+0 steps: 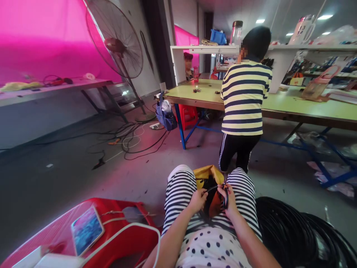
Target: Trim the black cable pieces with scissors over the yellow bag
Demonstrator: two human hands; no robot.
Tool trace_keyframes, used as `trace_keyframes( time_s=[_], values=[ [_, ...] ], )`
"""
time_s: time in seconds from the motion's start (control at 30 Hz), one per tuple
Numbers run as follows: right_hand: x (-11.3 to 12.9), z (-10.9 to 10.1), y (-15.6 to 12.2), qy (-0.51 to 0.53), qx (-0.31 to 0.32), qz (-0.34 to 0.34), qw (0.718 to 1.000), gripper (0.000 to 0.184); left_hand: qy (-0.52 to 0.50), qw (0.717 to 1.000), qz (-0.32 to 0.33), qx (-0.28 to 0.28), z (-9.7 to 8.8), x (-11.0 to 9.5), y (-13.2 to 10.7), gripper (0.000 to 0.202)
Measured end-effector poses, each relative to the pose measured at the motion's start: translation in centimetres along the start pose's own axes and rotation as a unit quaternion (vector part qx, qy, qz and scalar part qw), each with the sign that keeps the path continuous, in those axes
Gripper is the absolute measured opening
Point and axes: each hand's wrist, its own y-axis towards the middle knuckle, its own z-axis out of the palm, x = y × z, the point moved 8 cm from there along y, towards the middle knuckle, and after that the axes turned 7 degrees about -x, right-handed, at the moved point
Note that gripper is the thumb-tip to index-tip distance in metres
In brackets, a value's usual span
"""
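Pinching black strand (212, 188), left hand (197, 201); gripping black-handled tool (225, 198), right hand (231, 204); dark contents (209, 182) inside yellow bag (205, 171).

The striped lap (180, 197) bears a yellow pouch (208, 171) between the thighs. To its left, a red stool (63, 219) carries a phone (87, 230) and white boxes (58, 261). On the grey floor (134, 182) lie tangled cables (131, 138) and, beneath the green table (209, 86) at right, crumpled plastic (341, 175). The table's top holds small dark bits (196, 90) and, further right, a pink bag (315, 89). On its white shelf (178, 47) stand a blue bin (218, 37), a jar (236, 34) and a jug (302, 29). The far-left bench (80, 83) carries yellow cloth (19, 86) and a white roll (89, 76).
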Motion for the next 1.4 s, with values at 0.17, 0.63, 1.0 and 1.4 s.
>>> trace_keyframes(
  time_s=[0.17, 0.63, 1.0, 1.4],
  values=[
    [0.0, -0.5, 0.0, -0.008, -0.008, 0.008, 1.0, 0.065, 0.007, 1.0, 0.006, 0.012, -0.1, -0.2, -0.2, 0.022],
    [-0.1, 0.6, -0.7, -0.069, 0.054, -0.017, 0.996, 0.058, -0.063, 0.996, -0.025, 0.056, 0.8, 3.4, 1.2, 0.034],
    [0.3, 1.3, -1.3, -0.106, 0.088, -0.019, 0.99, 0.052, 0.102, 0.988, 0.111, 0.015, -0.4, 1.2, 0.1, 0.026],
    [0.5, 1.2, -1.5, -0.112, 0.081, -0.02, 0.99, 0.053, 0.173, 0.979, 0.103, 0.026, -0.3, 0.1, -0.8, 0.043]
  ],
)
